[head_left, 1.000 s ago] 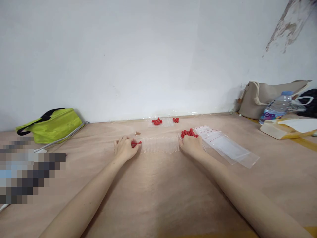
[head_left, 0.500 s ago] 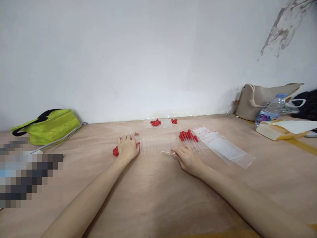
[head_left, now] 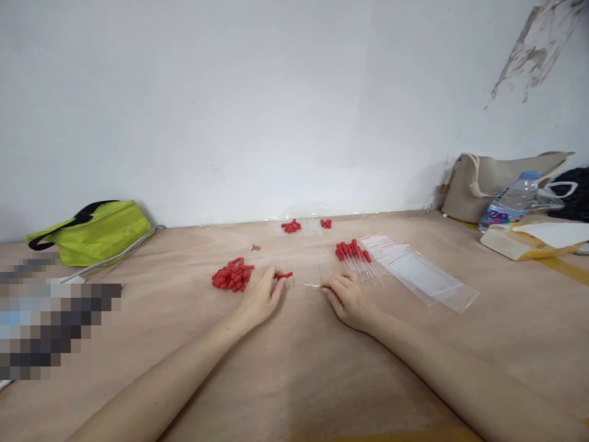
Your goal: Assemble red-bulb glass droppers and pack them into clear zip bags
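Note:
Pinched in the fingertips of my left hand (head_left: 261, 296) is a red rubber bulb (head_left: 285, 275), its free end pointing right. My right hand (head_left: 348, 298) grips a clear glass dropper tube (head_left: 312, 285) that points left towards the bulb, a small gap between them. Behind both hands lies a row of clear tubes (head_left: 299, 265). A pile of red bulbs (head_left: 231, 276) sits to the left of my left hand. Just beyond my right hand, several droppers with red bulbs fitted (head_left: 354, 253) lie side by side.
Clear zip bags (head_left: 418, 273) lie to the right of the droppers. More red bulbs (head_left: 291, 226) rest on plastic near the wall. A lime-green pouch (head_left: 103, 233) is at left; a beige bag (head_left: 464, 190), water bottle (head_left: 508, 199) and open carton (head_left: 510, 242) stand at right.
My left hand has moved right from the bulb pile, bringing a red bulb towards the tube. My right hand stays almost in place, still holding the tube.

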Action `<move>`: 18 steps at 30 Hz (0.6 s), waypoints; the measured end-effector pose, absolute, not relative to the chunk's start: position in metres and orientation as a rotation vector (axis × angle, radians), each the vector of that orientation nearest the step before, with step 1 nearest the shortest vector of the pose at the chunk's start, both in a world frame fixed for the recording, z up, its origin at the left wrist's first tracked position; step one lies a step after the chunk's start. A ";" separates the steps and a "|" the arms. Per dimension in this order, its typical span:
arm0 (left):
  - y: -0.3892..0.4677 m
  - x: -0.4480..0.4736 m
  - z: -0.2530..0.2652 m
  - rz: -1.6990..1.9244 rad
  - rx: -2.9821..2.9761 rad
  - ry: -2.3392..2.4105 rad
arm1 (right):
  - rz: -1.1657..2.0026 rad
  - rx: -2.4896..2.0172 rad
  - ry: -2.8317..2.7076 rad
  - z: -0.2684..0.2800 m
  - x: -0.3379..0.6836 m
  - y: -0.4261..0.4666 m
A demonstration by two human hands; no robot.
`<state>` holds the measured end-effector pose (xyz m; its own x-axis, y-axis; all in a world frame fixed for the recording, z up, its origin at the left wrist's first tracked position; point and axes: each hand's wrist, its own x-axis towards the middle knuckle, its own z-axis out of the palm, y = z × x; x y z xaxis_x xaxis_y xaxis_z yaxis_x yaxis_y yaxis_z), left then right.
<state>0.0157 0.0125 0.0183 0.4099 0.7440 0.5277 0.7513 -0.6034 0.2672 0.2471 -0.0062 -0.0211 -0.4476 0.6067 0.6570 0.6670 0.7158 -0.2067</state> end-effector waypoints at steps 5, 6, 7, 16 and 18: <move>-0.002 0.027 0.001 -1.014 -2.758 -1.270 | -0.133 -0.956 -2.157 -0.022 0.245 -0.006; -0.003 0.027 0.000 -1.002 -2.770 -1.269 | -0.138 -0.956 -2.156 -0.022 0.245 -0.006; -0.003 0.027 0.000 -0.991 -2.778 -1.272 | -0.140 -0.957 -2.158 -0.022 0.245 -0.006; -0.003 0.025 0.002 -0.990 -2.806 -1.257 | -0.168 -0.962 -2.177 -0.021 0.243 -0.006; -0.002 0.026 0.001 -1.002 -2.810 -1.247 | -0.170 -0.970 -2.180 -0.021 0.243 -0.007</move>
<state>0.0257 -0.0024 0.0014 0.5116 0.6973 0.5020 0.6406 -0.6990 0.3180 0.2427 -0.0066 -0.0210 -0.4475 0.5919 0.6704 0.6885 0.7064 -0.1642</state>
